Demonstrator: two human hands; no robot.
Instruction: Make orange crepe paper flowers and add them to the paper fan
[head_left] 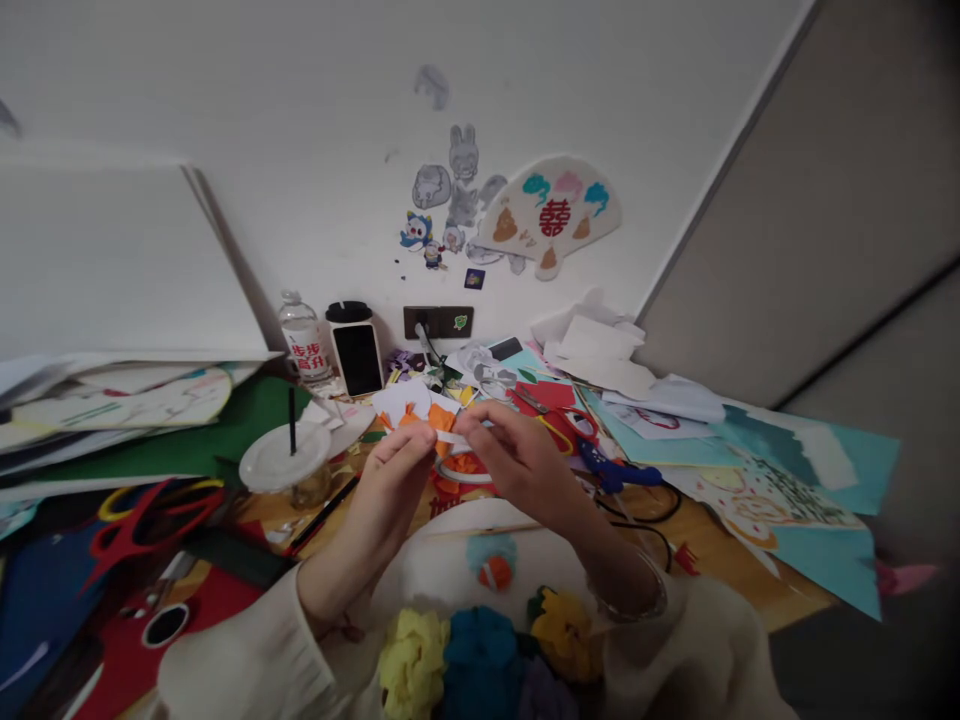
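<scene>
A short white strip (450,437) is stretched between my two hands over the middle of the desk. My left hand (397,470) pinches its left end between thumb and forefinger. At the other end, the fingers of my right hand (514,455) are closed on it. Crumpled orange paper (415,416) lies just behind the strip; whether a hand touches it I cannot tell. Close to my body is a white rounded piece (439,550) bearing a yellow paper flower (412,655), a blue paper flower (484,655) and an orange-yellow one (566,635).
Red-handled scissors (142,530) lie at left near a lidded cup (281,458) with a black straw. A glue gun (619,468) and its cord are at right. A bottle (304,345) and a phone (357,358) stand by the wall. Paper sheets (795,490) cover the right side.
</scene>
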